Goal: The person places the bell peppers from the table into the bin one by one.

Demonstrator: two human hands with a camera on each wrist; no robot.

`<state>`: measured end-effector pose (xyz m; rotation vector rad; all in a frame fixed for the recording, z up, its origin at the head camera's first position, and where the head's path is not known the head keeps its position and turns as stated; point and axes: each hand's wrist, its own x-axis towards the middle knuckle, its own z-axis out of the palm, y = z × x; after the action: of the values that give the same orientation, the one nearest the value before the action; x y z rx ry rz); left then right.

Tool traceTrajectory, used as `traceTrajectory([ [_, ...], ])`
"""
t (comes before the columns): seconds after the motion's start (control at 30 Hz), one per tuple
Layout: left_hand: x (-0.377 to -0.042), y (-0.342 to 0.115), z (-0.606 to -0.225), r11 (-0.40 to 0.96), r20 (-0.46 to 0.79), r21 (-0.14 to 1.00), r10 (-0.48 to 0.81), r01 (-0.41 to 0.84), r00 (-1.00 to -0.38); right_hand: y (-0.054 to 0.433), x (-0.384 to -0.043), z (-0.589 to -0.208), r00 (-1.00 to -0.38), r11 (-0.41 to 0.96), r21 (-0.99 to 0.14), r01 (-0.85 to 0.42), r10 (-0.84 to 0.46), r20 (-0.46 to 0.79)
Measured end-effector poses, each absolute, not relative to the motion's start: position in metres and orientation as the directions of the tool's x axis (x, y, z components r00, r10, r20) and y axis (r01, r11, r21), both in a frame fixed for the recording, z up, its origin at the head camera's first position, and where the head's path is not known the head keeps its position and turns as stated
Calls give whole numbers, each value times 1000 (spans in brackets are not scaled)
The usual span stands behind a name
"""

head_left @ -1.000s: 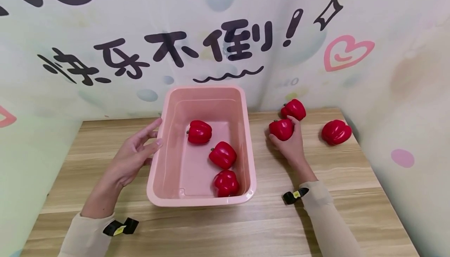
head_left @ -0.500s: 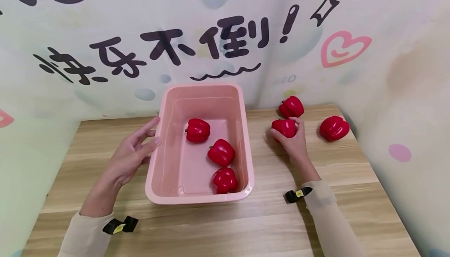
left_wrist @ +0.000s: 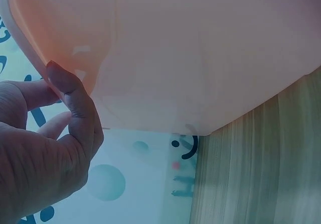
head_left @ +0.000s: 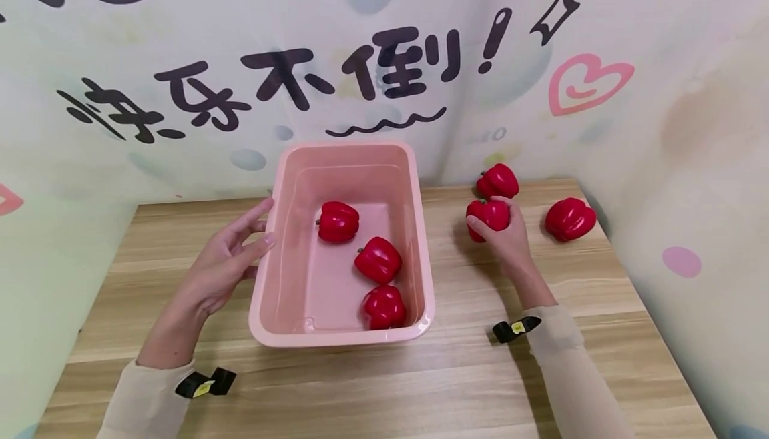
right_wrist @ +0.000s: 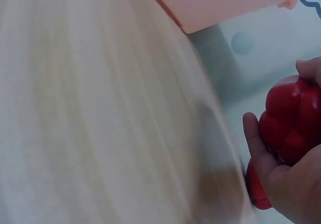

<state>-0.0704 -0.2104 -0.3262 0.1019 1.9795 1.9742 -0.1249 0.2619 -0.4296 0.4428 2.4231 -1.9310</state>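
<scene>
My right hand grips a red bell pepper, thumb on one side and fingers on the other. In the right wrist view this pepper is seen from its lobed end. Another red bell pepper sits just behind it on the table. At the left side of a pink plastic basin, my left hand rests its fingertips and thumb against the rim. The left wrist view has that hand at the basin's edge. Inside the basin lie three red bell peppers.
One more red bell pepper lies near the right edge of the wooden table. A printed white cloth with dark lettering hangs behind the table and along its sides.
My right hand has moved slightly right with the bell pepper, which has tipped so its stem end faces more upward. The left hand stays at the basin's rim. The head view has shifted slightly.
</scene>
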Motion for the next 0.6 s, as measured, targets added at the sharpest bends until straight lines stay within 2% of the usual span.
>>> traceTrajectory([
  [0.13,-69,-211,-326,32,-190,981,290,-189,-938,262,-126,-423,-962,170,-962,214,209,-177],
  [0.6,-69,-211,-325,38,-191,981,284,-188,-940,257,-132,-387,-977,215,-960,177,156,-145],
])
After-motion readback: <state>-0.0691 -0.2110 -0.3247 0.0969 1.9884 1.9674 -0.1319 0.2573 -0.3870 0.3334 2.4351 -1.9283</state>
